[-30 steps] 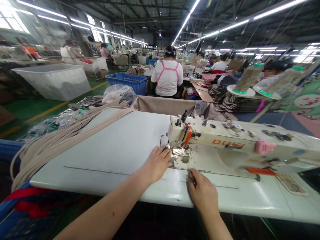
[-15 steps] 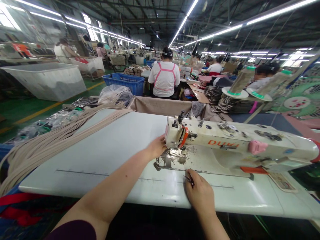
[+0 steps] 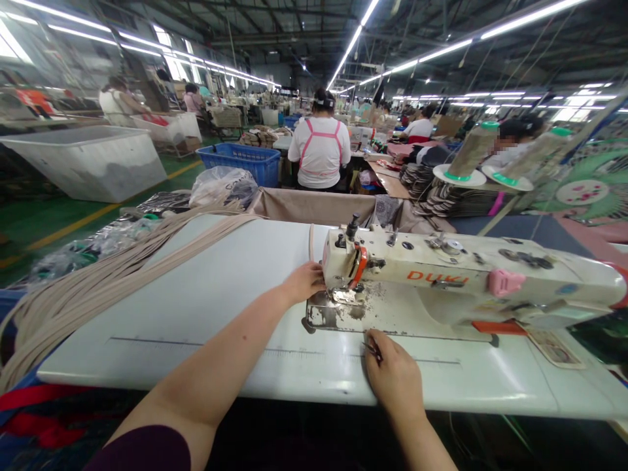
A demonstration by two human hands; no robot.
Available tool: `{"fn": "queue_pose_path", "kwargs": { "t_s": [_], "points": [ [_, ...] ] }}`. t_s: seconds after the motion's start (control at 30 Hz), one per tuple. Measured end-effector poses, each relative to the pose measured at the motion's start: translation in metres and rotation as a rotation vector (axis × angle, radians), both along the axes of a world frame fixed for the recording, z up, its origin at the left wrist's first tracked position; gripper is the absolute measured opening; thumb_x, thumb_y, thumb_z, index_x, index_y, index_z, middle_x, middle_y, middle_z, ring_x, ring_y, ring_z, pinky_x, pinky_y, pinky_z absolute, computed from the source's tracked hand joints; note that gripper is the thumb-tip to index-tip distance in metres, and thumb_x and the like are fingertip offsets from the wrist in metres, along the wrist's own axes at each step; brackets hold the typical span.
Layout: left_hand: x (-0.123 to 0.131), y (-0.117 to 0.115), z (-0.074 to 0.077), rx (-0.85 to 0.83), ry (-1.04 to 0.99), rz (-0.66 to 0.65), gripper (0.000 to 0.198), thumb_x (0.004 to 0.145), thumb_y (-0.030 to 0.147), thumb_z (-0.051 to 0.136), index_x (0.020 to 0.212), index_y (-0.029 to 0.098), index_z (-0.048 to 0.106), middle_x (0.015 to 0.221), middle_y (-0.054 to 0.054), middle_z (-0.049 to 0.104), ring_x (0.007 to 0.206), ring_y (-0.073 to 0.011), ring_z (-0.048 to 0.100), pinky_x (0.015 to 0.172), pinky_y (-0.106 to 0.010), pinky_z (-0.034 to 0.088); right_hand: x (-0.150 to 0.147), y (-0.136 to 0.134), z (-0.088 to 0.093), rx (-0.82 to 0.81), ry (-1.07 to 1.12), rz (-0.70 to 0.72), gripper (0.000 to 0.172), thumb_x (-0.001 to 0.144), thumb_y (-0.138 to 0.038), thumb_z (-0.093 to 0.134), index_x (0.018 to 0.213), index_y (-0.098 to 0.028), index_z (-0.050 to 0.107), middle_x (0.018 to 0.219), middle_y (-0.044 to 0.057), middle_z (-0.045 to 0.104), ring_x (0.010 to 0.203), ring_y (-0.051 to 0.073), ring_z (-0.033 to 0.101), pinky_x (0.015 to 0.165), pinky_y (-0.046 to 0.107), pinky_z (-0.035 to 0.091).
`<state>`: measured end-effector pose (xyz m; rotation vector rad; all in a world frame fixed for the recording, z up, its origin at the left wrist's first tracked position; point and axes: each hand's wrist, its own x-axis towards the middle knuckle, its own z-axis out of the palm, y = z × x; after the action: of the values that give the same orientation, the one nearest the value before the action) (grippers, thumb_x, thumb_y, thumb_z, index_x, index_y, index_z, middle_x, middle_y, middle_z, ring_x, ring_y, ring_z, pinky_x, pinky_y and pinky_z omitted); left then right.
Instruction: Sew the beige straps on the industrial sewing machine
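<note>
A white sewing machine (image 3: 392,261) stands on a pale table (image 3: 235,275). My left hand (image 3: 304,282) is at the left side of the machine's head, by the presser foot, its fingertips partly hidden behind the head. A narrow beige fabric strip (image 3: 311,242) runs back over the table from this hand, which appears closed on its near end. Resting on the table front of the machine bed, my right hand (image 3: 392,366) is closed around small dark thread snips (image 3: 373,351), their tips pointing left.
Long beige strips (image 3: 122,268) hang in a bundle over the table's left side. Beyond the table are a cloth-lined bin (image 3: 304,206), a blue basket (image 3: 240,163) and a seated co-worker (image 3: 320,147). Thread cones (image 3: 473,154) stand at the right rear.
The beige strip now shows behind my left hand, where none was visible before. My left hand has shifted slightly. The right hand stays nearly still with the snips.
</note>
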<state>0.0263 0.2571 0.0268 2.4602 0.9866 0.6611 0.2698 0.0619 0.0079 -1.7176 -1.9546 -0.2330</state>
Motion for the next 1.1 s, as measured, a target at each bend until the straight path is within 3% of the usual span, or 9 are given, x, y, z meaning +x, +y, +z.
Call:
{"fn": "queue_pose_path", "kwargs": {
  "t_s": [0.2,0.47,0.67,1.1],
  "points": [
    [-0.010,-0.015,0.002,0.000,0.080,0.062,0.021,0.088,0.044,0.071,0.093,0.025,0.080,0.100,-0.004,0.077,0.100,-0.0245,0.066,0.097,-0.039,0.047,-0.001,-0.001,0.000,0.010,0.009,-0.001,0.026,0.087,-0.018,0.049,0.103,-0.019,0.069,0.078,0.005,0.073,0.068,0.022,0.066,0.064,0.031,0.043],
    [-0.004,-0.031,0.005,-0.067,0.075,0.165,0.006,0.086,0.025,0.073,0.085,0.022,0.078,0.099,-0.003,0.074,0.097,-0.0199,0.067,0.086,-0.029,0.050,0.000,-0.002,-0.002,0.016,0.007,-0.003,0.026,0.087,-0.019,0.050,0.104,-0.019,0.069,0.081,0.005,0.074,0.070,0.022,0.067,0.065,0.031,0.043],
    [0.002,-0.057,0.005,-0.118,0.054,0.249,0.008,0.088,0.021,0.069,0.083,0.021,0.075,0.091,-0.001,0.067,0.078,-0.0140,0.064,0.072,-0.025,0.048,-0.001,-0.002,-0.004,0.012,0.004,-0.002,0.026,0.086,-0.018,0.052,0.106,-0.020,0.067,0.085,0.004,0.075,0.073,0.022,0.067,0.068,0.030,0.044],
    [0.028,-0.095,0.007,-0.190,0.033,0.438,0.005,0.086,0.014,0.067,0.084,0.018,0.070,0.096,-0.004,0.064,0.079,-0.0129,0.064,0.074,-0.024,0.050,-0.001,-0.002,-0.007,0.015,0.054,0.006,0.031,0.080,-0.012,0.052,0.107,-0.020,0.066,0.088,0.005,0.075,0.075,0.022,0.066,0.071,0.031,0.045]
  ]
}}
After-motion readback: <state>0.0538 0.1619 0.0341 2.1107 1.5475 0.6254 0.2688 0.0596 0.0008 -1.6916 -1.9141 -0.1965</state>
